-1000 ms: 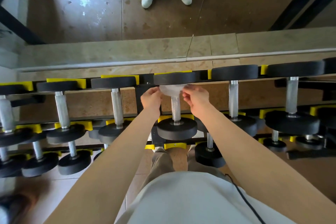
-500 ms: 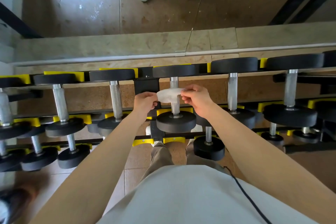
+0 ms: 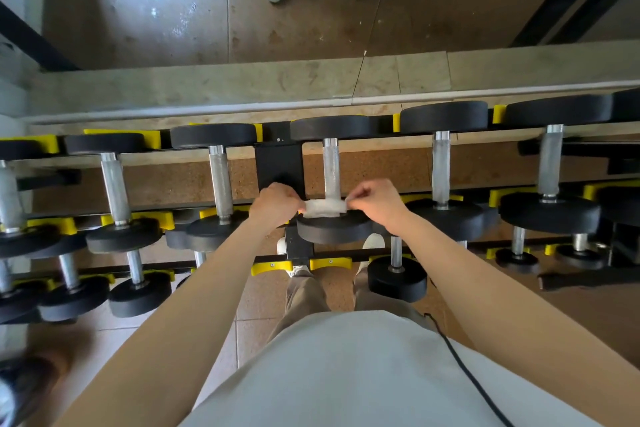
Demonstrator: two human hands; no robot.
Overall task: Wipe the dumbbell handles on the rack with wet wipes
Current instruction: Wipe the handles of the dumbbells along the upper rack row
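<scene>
Wet wipe (image 3: pixel 325 208) stretched flat across the near end of the centre dumbbell handle (image 3: pixel 331 168), just above the near weight plate (image 3: pixel 334 229). Left hand (image 3: pixel 276 204) pinches the wipe's left end, right hand (image 3: pixel 375 202) pinches the right end; pulled taut, likely so it wraps and grips the knurled metal. Handle lies on the rack's (image 3: pixel 279 158) top tier. Neighbouring handles either side await wiping, by my reckoning.

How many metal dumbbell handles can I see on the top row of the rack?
6 handles: one at the left edge, two next to it, one wrapped by the wet wipe, two further right. Another at the right edge may be hidden.
</scene>
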